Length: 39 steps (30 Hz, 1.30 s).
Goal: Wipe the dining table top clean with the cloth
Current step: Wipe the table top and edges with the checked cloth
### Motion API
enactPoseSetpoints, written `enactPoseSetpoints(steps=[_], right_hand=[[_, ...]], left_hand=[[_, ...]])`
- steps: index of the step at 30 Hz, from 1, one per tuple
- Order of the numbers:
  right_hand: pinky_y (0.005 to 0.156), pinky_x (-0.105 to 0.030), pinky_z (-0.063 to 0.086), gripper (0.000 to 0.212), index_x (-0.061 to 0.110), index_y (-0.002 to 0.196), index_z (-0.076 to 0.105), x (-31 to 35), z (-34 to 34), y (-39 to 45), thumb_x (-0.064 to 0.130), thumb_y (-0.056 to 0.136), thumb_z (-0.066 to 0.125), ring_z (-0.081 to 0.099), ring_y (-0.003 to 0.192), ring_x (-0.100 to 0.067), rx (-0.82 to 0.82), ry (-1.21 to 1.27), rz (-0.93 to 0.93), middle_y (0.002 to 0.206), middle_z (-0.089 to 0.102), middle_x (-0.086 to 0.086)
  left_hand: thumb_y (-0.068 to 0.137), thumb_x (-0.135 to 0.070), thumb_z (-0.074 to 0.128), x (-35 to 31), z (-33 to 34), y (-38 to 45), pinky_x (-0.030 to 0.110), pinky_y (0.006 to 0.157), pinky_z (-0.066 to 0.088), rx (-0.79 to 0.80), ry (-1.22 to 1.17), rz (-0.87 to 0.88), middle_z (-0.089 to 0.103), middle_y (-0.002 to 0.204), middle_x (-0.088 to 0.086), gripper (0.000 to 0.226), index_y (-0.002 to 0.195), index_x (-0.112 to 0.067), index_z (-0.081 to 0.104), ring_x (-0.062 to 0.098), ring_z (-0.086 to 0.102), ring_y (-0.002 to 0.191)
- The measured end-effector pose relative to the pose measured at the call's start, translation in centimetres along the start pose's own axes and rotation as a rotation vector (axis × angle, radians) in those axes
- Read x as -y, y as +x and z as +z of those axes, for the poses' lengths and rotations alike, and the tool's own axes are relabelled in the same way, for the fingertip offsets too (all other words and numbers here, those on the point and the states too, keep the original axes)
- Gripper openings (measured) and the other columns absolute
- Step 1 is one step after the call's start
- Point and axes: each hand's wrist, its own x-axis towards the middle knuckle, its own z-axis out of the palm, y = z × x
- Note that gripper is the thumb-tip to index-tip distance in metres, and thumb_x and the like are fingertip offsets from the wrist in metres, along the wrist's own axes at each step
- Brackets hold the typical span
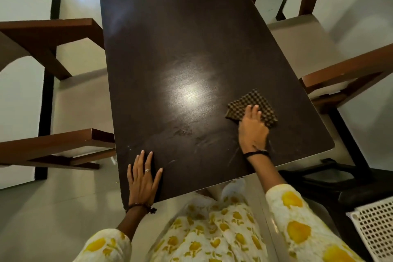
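The dark brown dining table top (180, 44) fills the middle of the view, with a bright light reflection at its centre and faint smear marks near the front edge. A folded brown checked cloth (258, 102) lies flat on the table near its right edge. My right hand (252, 125) presses on the cloth with straight fingers. My left hand (143, 176) rests flat on the table at the near left corner, fingers spread, holding nothing.
Two wooden chairs (63, 100) with pale seats stand along the left side and two more chairs (302, 34) along the right. A white perforated plastic basket (374, 225) sits at the lower right beside a dark chair base.
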Motion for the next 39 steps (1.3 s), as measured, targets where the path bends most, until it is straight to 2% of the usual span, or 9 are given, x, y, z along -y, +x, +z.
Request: enactPoseSetpoints(steps=[6,10,13,19,21,26,32,35,39], right_hand=[[0.090,-0.046,0.047,0.047,-0.002,0.144,0.016,4.1,0.7,-1.7,0.005,0.099,0.026,0.028,0.137,-0.040,0.061,-0.030,0.086,0.150,0.021,-0.030],[0.075,-0.034,0.058,0.039,0.006,0.126,0.056,10.8,2.7,-5.7,0.014,0.089,0.049,0.063,0.110,-0.027,0.050,-0.201,-0.171,0.124,0.062,-0.017],[0.067,-0.027,0.058,0.037,0.017,0.119,0.063,16.1,3.4,-8.9,0.024,0.084,0.058,0.067,0.103,-0.019,0.138,-0.268,-0.370,0.116,0.068,-0.005],[0.079,-0.034,0.053,0.048,0.013,0.141,0.035,15.7,3.2,-6.9,0.021,0.095,0.042,0.048,0.128,-0.023,0.185,-0.171,-0.582,0.147,0.039,-0.011],[0.074,-0.031,0.054,0.051,0.015,0.141,0.036,13.2,2.4,-4.8,0.025,0.092,0.047,0.051,0.124,-0.018,0.035,-0.216,-0.495,0.148,0.039,-0.007],[0.088,-0.040,0.050,0.051,0.003,0.146,0.015,12.7,2.4,-3.5,0.014,0.099,0.033,0.035,0.135,-0.034,0.109,-0.228,-0.303,0.153,0.021,-0.021],[0.054,-0.023,0.057,0.041,0.024,0.116,0.066,19.2,3.5,-7.9,0.031,0.076,0.069,0.070,0.095,-0.016,0.040,-0.426,-0.507,0.114,0.070,-0.002],[0.067,-0.029,0.059,0.041,0.022,0.129,0.055,22.5,4.0,-8.4,0.028,0.088,0.053,0.064,0.108,-0.023,0.038,-0.411,-0.669,0.127,0.061,-0.007],[0.095,-0.055,0.044,0.047,-0.001,0.145,0.011,26.0,6.4,-6.8,0.002,0.099,0.017,0.026,0.134,-0.050,0.188,-0.354,-0.852,0.150,0.017,-0.031]], left_hand=[[0.085,-0.067,0.003,0.0,0.2,-0.1,0.049,0.113,0.010,0.004,-0.006,-0.050,0.025,0.149,0.015,0.080,0.140,-0.015,0.028,0.028,0.018,0.138],[0.082,-0.069,0.001,0.5,0.5,0.0,0.043,0.113,0.002,0.003,-0.004,-0.040,0.018,0.152,0.011,0.079,0.142,-0.020,0.021,0.020,0.006,0.139],[0.081,-0.071,0.011,1.4,0.5,0.2,0.042,0.114,0.000,-0.015,-0.078,-0.033,0.010,0.152,0.003,0.078,0.142,-0.022,0.017,0.016,0.003,0.139],[0.081,-0.058,0.040,4.5,0.7,-1.2,0.046,0.114,0.002,-0.128,-0.207,-0.299,0.020,0.152,0.007,0.076,0.142,-0.018,0.022,0.021,0.010,0.140],[0.082,-0.055,0.045,5.1,1.2,-1.7,0.049,0.113,0.007,-0.128,-0.256,-0.355,0.021,0.151,0.008,0.076,0.143,-0.019,0.018,0.024,0.013,0.140],[0.082,-0.056,0.050,5.5,1.6,-1.7,0.049,0.111,0.008,-0.148,-0.336,-0.371,0.024,0.150,0.007,0.079,0.144,-0.022,0.015,0.024,0.015,0.139],[0.076,-0.069,0.039,5.8,1.6,-1.5,0.047,0.110,0.011,-0.138,-0.358,-0.398,0.028,0.148,0.010,0.090,0.145,-0.020,0.007,0.026,0.022,0.137],[0.079,-0.061,0.050,5.0,1.7,-0.9,0.046,0.108,0.018,-0.124,-0.390,-0.395,0.037,0.142,0.011,0.090,0.145,-0.021,0.003,0.028,0.033,0.129],[0.078,-0.057,0.055,4.4,1.3,0.1,0.043,0.106,0.024,-0.084,-0.501,-0.365,0.037,0.143,0.008,0.090,0.145,-0.021,0.007,0.025,0.035,0.129]])
